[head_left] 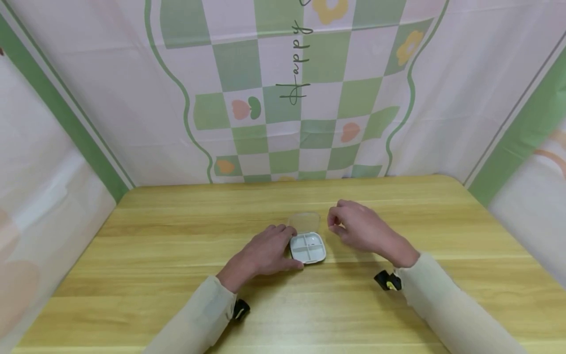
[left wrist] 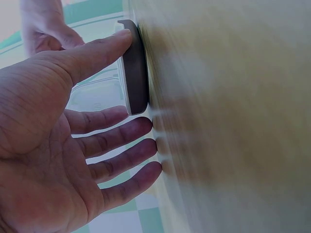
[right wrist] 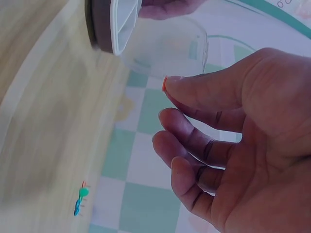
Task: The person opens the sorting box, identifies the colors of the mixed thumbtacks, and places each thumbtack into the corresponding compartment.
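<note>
Pill organizer (head_left: 308,248), four compartments, pale inside, dark outer shell: lies flat on the wood-grain bench (head_left: 155,246), roughly centred in the head view, open face up. Clear lid (head_left: 305,222) swung open on its far side, laid back toward the wall. A few tiny dark marks in the far right compartment; too small to identify.

Left hand (head_left: 269,250): clamped on the organizer from its left side. Thumb on the near edge, index fingertip at the far end; the remaining fingers fanned apart, tips at or close to the bench surface.

Right hand (head_left: 360,223): raised, just right of the organizer and lid, touching neither. Thumb and index finger together on a small orange-red piece (right wrist: 164,83); only a sliver shows at the thumb tip, exact shape hidden. Other fingers loosely curled.

Right wrist view, farther along the bench: a short row of tiny coloured pieces (right wrist: 83,192), red, green and blue, well apart from the organizer. Too small to name.

Cream sleeves (head_left: 194,314) on both arms, black straps (head_left: 240,309) under the wrists. Behind the bench, a hanging cloth (head_left: 318,59): green and white checks, flowers, hearts, "Happy" lettered sideways.
</note>
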Demonstrator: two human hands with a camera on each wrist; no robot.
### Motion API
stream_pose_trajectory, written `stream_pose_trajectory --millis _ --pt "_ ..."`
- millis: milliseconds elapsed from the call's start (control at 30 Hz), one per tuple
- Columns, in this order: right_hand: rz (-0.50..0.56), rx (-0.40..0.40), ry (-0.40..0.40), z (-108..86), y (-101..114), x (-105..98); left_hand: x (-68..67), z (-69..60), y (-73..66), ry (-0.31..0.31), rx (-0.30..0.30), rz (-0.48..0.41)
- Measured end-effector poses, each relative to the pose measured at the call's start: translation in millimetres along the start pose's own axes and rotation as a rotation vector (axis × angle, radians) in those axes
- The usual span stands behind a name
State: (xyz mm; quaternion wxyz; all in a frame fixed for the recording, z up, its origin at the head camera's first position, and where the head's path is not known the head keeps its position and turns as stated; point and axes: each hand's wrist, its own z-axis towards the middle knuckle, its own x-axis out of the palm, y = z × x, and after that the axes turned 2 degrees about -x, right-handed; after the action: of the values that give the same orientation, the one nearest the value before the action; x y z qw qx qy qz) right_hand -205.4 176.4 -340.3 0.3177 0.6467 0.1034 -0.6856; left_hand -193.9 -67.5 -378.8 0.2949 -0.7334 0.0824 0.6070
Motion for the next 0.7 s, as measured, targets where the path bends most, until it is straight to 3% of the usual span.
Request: stream_pose_trajectory --millis 700 --pt "0.001 -0.067 0.019 0.8 21 18 -0.5 -0.5 -0.6 -0.009 0.011 -0.008"
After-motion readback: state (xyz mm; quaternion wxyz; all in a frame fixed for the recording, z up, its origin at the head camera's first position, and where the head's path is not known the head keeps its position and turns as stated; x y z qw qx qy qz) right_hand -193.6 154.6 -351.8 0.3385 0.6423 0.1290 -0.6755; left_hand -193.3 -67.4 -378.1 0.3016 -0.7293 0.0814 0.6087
